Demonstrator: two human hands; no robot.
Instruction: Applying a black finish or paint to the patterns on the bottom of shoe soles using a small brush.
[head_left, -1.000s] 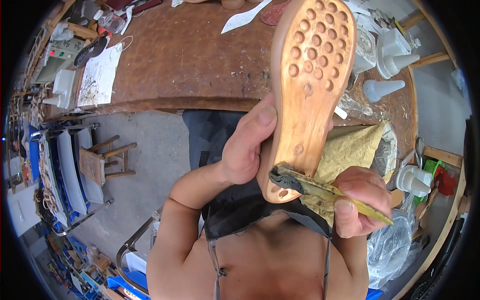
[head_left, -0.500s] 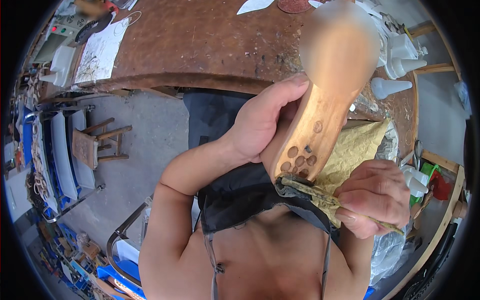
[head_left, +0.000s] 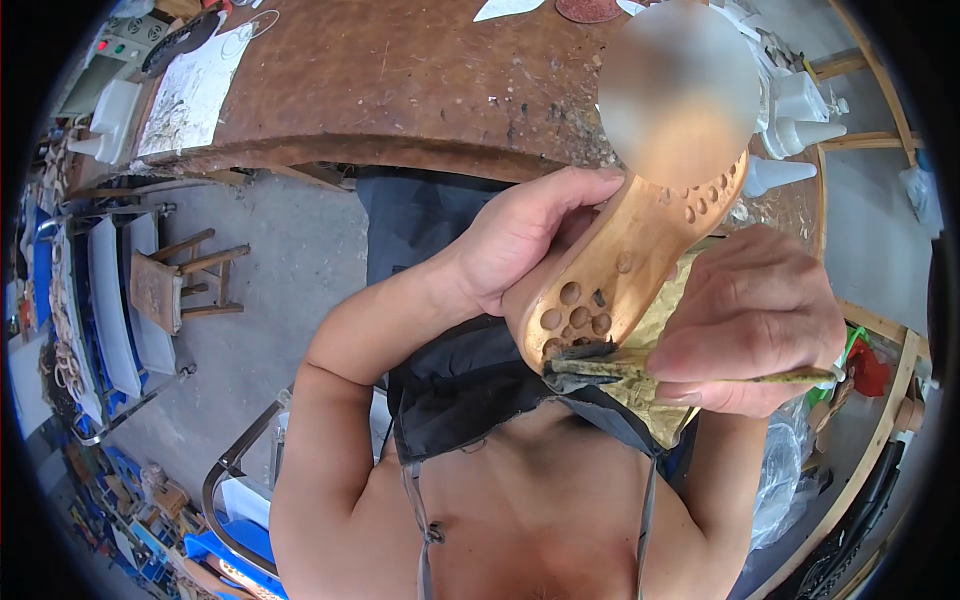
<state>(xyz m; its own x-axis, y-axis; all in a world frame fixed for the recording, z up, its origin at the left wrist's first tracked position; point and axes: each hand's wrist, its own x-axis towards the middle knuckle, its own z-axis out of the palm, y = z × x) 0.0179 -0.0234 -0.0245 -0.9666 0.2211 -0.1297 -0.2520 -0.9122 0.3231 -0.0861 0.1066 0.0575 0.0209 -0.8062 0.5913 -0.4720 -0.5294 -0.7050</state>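
My left hand [head_left: 522,228] grips the side of a tan wooden shoe sole [head_left: 602,262], its thumb along the edge and its other fingers mostly hidden behind. Round hollows cluster at the near end of the sole, and more show toward the far end, where a blurred patch hides the rest. In my right hand [head_left: 755,322] a thin brush [head_left: 628,369] is pinched between thumb and fingers. Its dark, clumped bristles touch the sole's near edge, close to the hollows. The brush handle sticks out to the right past my fingers.
Ahead stands a brown, stained workbench [head_left: 385,85] with papers and white nozzle bottles [head_left: 800,120]. Crumpled gold paper [head_left: 660,415] lies beneath my right hand. A wooden stool [head_left: 160,292] and a rack [head_left: 110,300] are at the left. Clear plastic [head_left: 780,475] hangs at the right.
The sole's near end has shifted left and tilted, showing more hollows at its far end. My right hand has moved up, and the brush handle is now nearly level.
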